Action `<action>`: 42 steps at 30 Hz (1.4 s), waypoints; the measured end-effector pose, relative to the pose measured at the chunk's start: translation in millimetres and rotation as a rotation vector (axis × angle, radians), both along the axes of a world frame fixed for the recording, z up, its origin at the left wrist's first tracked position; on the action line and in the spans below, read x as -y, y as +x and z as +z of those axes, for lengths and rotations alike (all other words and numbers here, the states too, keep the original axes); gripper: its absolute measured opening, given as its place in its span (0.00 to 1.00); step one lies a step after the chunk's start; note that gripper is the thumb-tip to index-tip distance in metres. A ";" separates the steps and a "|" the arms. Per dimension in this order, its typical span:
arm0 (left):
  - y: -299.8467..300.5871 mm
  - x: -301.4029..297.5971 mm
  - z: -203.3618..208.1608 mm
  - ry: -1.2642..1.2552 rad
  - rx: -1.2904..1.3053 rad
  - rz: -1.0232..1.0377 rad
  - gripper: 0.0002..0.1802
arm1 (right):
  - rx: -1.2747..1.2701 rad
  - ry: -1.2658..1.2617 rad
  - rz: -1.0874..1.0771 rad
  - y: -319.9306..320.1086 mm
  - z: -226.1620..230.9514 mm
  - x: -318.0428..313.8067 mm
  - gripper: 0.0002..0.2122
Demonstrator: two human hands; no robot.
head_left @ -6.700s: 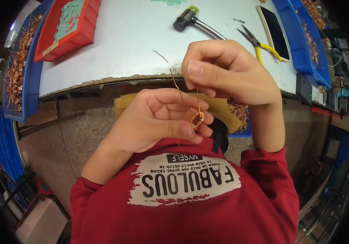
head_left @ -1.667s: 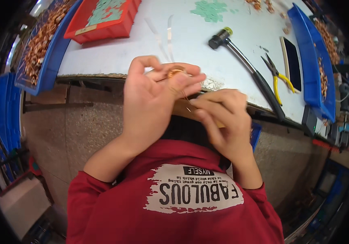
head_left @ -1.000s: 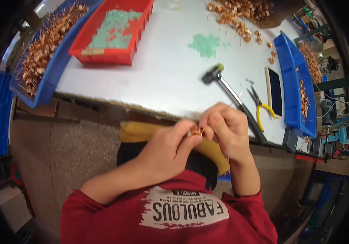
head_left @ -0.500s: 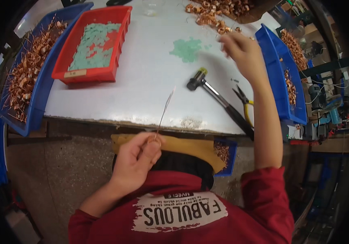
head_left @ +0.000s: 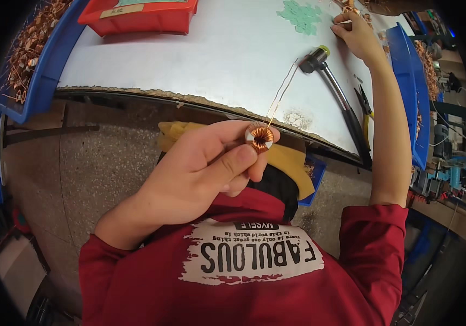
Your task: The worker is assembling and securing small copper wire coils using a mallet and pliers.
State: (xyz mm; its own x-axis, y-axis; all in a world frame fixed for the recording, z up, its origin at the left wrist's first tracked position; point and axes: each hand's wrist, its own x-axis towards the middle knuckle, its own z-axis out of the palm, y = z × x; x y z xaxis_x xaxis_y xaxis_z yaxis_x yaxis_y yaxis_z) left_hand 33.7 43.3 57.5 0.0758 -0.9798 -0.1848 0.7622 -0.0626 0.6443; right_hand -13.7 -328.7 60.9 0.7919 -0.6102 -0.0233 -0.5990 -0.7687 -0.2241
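My left hand (head_left: 205, 163) pinches a ring-shaped copper coil (head_left: 260, 139) between thumb and fingers, above my lap. Copper wire is wound round the ring, with pale patches showing at its sides. Two long wire leads (head_left: 283, 89) rise from it over the table edge. At the far right of the table my right hand (head_left: 359, 37) reaches out with loosely bent fingers, somewhat apart. It is just short of the loose copper coils (head_left: 351, 7), and I see nothing held in it. Left of it lie pale green flat pieces (head_left: 300, 16).
A mallet (head_left: 333, 81) and yellow-handled pliers (head_left: 364, 108) lie on the white table (head_left: 189, 65), near my right forearm. Blue bins of copper coils flank it, one at left (head_left: 53, 60), one at right (head_left: 407, 81). A red tray (head_left: 146, 22) stands at the far left.
My view has shifted, so the table sits higher in it. My left hand has risen, with the coil turned to show its hole. My right hand remains near the loose coils.
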 end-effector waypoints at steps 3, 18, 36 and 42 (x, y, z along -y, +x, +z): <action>-3.3 -0.4 2.7 -0.007 0.025 0.013 0.14 | 0.025 -0.044 -0.026 -5.7 -5.0 0.8 0.09; -8.2 0.2 3.0 0.012 -0.044 0.023 0.17 | -0.137 0.077 -0.076 -11.7 -15.2 54.2 0.10; -28.0 16.7 10.0 0.152 0.246 0.058 0.17 | 0.726 0.170 0.404 -111.6 42.9 -232.7 0.10; -32.2 16.6 8.8 0.112 0.394 0.022 0.17 | 0.793 -0.120 0.217 -110.6 23.7 -269.4 0.10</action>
